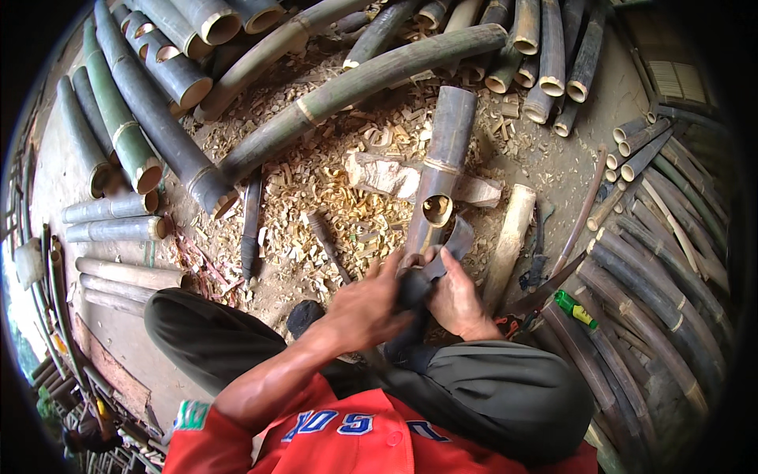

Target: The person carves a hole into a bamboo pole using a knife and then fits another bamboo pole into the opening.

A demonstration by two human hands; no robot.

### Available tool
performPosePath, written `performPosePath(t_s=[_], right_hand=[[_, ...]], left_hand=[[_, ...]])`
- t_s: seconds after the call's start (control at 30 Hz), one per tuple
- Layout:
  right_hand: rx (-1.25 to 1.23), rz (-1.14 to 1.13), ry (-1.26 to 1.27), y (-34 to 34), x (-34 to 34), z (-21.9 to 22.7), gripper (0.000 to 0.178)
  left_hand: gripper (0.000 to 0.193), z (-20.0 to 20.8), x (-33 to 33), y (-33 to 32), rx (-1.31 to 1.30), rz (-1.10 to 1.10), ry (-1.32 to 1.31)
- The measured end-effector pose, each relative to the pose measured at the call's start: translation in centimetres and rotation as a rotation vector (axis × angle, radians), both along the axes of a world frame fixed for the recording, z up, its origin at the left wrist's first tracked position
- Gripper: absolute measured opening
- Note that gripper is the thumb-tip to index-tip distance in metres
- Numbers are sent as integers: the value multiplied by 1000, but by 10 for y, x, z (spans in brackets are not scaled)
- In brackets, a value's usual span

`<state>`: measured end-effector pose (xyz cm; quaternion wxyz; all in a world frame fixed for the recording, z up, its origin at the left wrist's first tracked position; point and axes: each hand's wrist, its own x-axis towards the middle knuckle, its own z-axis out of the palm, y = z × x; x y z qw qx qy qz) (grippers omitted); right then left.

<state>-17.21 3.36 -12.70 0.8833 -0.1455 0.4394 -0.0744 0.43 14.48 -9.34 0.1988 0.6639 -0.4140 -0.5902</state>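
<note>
A dark bamboo pole (440, 162) with an oval hole cut in its side slopes down toward me, its near part hidden by my hands. It rests across a pale, rough wood block (387, 175). Over the pole, just below the hole, a broad grey knife (458, 239) is held with its blade up and to the right. My left hand (363, 304) is closed at its dark, blurred handle, fingers bent over the pole. On the right side, my right hand (462, 300) is closed too, its thumb against the blade; its other fingers are partly hidden.
Pale shavings (308, 197) cover the ground ahead. A long curved bamboo pole (363, 83) lies beyond. A dark-handled tool (328, 245) and a wrapped blade (250, 229) lie left of the pole. A peeled pole (509, 241) and a green bottle (576, 308) are right, near stacked bamboo (655, 292).
</note>
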Motion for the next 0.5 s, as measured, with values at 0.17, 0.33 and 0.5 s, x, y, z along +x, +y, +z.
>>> performPosePath(t_s=[0.17, 0.33, 0.5], right_hand=[[110, 62, 20, -4, -7, -40, 40], [364, -157, -229, -8, 10, -46, 36], [188, -41, -104, -22, 0, -46, 34]], left_hand=[[52, 4, -10, 23, -15, -142, -461], [23, 60, 41, -68, -39, -562, -571], [33, 44, 39, -73, 145, -501, -341]])
